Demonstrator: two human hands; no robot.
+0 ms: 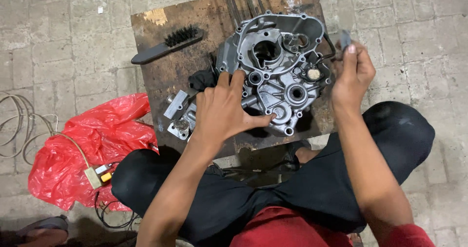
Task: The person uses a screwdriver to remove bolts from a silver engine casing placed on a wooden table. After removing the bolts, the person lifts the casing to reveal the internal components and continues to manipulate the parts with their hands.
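Paving surrounds a low board (161,76). Left hand (222,113) lies spread on the engine case (278,66), steadying it; right hand (352,74), just beside the case, pinches a small dark part (344,38), perhaps a cap. Beyond lies a brush (168,45).

Street-side repair spot: engine casing (278,76), paving (58,57)

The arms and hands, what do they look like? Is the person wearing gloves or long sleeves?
No gloves: the left hand and the right hand are both bare, with no rings or watch showing. The forearms are bare too. Red short sleeves show only at the bottom edge. The fingers look smudged with dark grime.
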